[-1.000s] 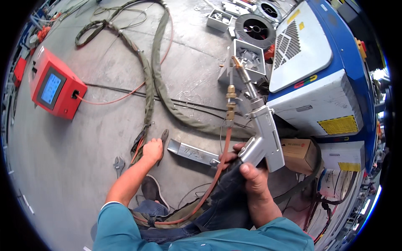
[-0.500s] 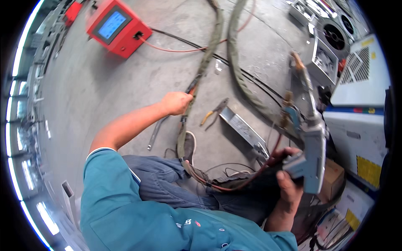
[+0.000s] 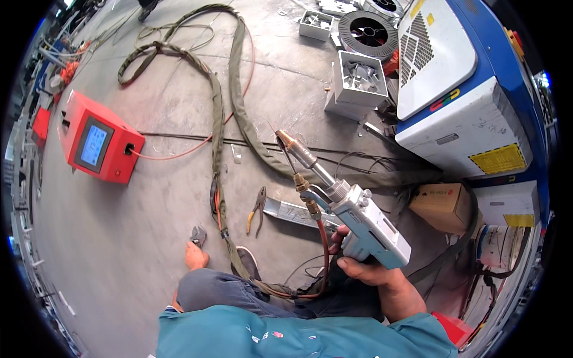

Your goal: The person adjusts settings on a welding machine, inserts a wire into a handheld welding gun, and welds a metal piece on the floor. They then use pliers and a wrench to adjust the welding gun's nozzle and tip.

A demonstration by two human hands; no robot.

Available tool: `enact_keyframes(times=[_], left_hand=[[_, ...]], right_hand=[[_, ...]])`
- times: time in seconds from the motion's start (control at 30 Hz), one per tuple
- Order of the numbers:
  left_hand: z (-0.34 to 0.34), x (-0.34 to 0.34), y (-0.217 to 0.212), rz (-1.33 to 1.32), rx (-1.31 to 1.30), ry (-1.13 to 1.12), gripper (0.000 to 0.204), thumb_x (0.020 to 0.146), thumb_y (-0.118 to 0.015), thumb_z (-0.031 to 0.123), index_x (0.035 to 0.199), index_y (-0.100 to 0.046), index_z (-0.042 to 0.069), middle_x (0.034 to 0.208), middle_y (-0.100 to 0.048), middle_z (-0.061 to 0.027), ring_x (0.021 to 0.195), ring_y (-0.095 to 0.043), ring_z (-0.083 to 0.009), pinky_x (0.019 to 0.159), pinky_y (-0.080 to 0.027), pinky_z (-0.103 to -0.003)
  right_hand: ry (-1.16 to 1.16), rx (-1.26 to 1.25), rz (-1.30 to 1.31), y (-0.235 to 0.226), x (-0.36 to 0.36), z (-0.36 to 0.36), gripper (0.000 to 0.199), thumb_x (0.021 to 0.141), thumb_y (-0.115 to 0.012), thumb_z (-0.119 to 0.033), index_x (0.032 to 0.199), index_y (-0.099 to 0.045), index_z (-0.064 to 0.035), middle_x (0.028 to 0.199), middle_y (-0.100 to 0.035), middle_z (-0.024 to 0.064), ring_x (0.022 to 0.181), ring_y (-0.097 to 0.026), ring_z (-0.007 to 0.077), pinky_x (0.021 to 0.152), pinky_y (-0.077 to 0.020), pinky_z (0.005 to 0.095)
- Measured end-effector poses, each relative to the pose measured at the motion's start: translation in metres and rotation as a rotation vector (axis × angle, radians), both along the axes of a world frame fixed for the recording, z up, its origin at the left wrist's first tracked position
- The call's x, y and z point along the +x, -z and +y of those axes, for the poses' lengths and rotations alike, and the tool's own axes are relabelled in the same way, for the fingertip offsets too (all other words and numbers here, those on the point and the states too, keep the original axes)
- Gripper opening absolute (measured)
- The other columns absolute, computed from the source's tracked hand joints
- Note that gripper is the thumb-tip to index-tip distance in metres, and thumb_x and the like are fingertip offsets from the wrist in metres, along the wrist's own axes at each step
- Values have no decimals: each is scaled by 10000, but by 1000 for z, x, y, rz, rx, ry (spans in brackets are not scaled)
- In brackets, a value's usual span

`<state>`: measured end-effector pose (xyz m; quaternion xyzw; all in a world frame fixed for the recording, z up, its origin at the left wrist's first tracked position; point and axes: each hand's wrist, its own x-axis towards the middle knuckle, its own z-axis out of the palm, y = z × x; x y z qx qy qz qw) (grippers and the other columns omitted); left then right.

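The right hand point(image 3: 358, 262) is gripping the handle of a pale grey, gun-shaped handheld welding torch point(image 3: 364, 224) at lower centre-right of the frame, fingers wrapped round it, and the torch's brass-coloured nozzle point(image 3: 285, 140) is pointing up and to the left, well above the floor. A red hose point(image 3: 324, 250) is running from the torch's brass fitting down toward the person's lap. The left hand point(image 3: 194, 256) is resting low at lower centre-left, fingers closed around a small dark grey metal tool point(image 3: 198, 235) on the concrete floor point(image 3: 131, 250). Just right of it, a pair of pliers with orange handles point(image 3: 256, 209) is lying on the floor beside a short length of grey metal channel point(image 3: 295, 213). An olive-green sleeved cable bundle point(image 3: 218, 137) is snaking from the lap up toward the top of the frame. A red box with a blue screen point(image 3: 98, 145) is sitting at the left, a thin red wire leading from it. At the upper right a large blue and white machine cabinet point(image 3: 471, 101) is standing, with a black wire spool point(image 3: 369, 33) and white trays of metal parts point(image 3: 357, 77) beside it
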<state>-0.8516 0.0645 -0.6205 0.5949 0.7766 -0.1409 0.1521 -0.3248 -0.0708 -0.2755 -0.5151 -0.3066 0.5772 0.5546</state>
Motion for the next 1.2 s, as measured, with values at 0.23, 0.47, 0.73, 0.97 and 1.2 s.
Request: enact_keyframes(times=[0.23, 0.47, 0.73, 0.97, 1.2], left_hand=[[45, -5, -80, -370, -71, -136, 263, 857, -676, 217, 948, -643, -27, 764, -686, -181, 748, -696, -335, 737, -554, -483], [81, 122, -439, -765, 28, 326, 219, 1018, -621, 198, 1020, -582, -17, 678, -629, -58, 560, -611, -132, 556, -517, -315], [69, 279, -622, -180, -226, 1151, 415, 948, -691, 174, 1301, -499, 71, 806, -696, -139, 644, -653, -394, 560, -513, -469], [59, 336, -660, 276, -440, 1145, 277, 979, -625, 207, 1206, -519, 86, 707, -664, -155, 630, -642, -421, 541, -485, -513], [69, 367, -657, 465, -586, 1028, 359, 940, -656, 187, 1256, -526, 79, 706, -659, -188, 675, -672, -420, 596, -511, -502]], right_hand=[[11, 142, -111, 4, -19, -1, 607, 850, -721, 30, 1416, -514, -42, 1217, -627, 93, 1031, -664, 192, 873, -581, 366], [21, 345, -655, -1, -41, 10, 386, 729, -762, -18, 1105, -673, -21, 986, -668, 130, 831, -706, 298, 678, -579, 350], [206, 554, -830, -8, -64, 16, 396, 756, -766, -73, 1113, -632, 35, 993, -667, 171, 815, -692, 329, 616, -584, 386], [189, 609, -790, -13, -76, 19, 543, 776, -811, -92, 1226, -572, 97, 1016, -708, 220, 793, -731, 347, 605, -597, 361], [168, 574, -777, -9, -78, 22, 606, 771, -785, -121, 1308, -561, 50, 1077, -709, 206, 803, -735, 324, 630, -590, 363]])
